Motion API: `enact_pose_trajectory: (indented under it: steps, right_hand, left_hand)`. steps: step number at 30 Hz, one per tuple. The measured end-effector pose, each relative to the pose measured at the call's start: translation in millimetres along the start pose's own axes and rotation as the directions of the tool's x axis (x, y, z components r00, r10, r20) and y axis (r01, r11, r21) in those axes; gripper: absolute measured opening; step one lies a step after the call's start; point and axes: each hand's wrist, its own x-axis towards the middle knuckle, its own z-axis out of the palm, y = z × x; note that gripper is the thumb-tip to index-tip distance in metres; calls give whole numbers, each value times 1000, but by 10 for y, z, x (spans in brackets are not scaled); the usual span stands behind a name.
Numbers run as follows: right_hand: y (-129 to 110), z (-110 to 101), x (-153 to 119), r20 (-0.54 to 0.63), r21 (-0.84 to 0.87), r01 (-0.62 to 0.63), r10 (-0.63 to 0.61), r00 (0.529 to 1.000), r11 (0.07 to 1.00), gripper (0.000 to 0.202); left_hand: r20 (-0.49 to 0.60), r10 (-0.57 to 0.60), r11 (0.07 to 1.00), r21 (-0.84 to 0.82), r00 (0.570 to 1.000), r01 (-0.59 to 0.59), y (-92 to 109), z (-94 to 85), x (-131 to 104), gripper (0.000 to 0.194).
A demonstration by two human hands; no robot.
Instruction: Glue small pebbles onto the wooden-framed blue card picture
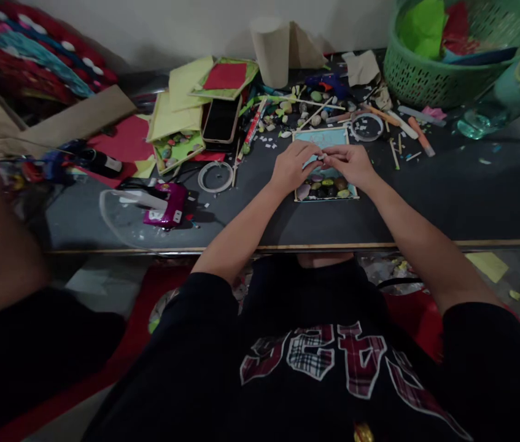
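Note:
My left hand (pixel 294 164) and my right hand (pixel 350 164) meet at the fingertips, both closed in a pinch. Between them shows a small whitish bit (pixel 321 158), too small to name. Beneath my hands lies a light blue picture panel (pixel 328 136) framed with thin sticks. Dark, brown and yellowish pebbles (pixel 326 186) line its near edge, and a faint pinkish line drawing shows near its far edge. My fingers hide the panel's middle; whether they touch it I cannot tell.
Behind the panel lie scattered pebbles (pixel 316 120), a clear tape roll (pixel 366 126) and markers (pixel 420 136). To the left are another tape roll (pixel 215 177), a purple power socket block (pixel 167 207) and a phone (pixel 221 121). A green basket (pixel 453 83) stands back right; another person's arm (pixel 4 239) reaches in at left.

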Motion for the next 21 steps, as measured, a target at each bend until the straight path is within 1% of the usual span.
enact_pose_trajectory:
  steps: [3,7,9,12,17,19,21]
  right_hand:
    - [7,24,13,2,-1,9,-9,1000,1000,59]
    - [82,16,18,-25,-21,21,-21,999,1000,67]
    - [123,6,24,-18,-15,42,-42,999,999,69]
    - [149,6,38,24,-20,52,-52,998,998,61]
    - [86,45,37,-13,-40,-4,4,1000,999,35]
    - [63,55,30,-21,-48,-10,9,1000,999,30]
    - [58,56,27,-24,-60,-10,8,1000,998,31]
  left_hand:
    - [-1,10,1000,-27,1000,-10,-39,32,3,46]
    - [-6,28,998,-60,1000,-28,-57,65,16,46]
    - [-6,37,997,-63,999,-38,-55,69,13,44]
    - [5,27,998,-56,1000,-27,-48,61,-4,38]
    - [37,2,1000,-29,999,-1,-58,46,-25,31]
    - [44,0,1000,-23,999,1,-65,44,-23,28]
    - [54,10,1000,-20,998,-9,-66,42,-20,26]
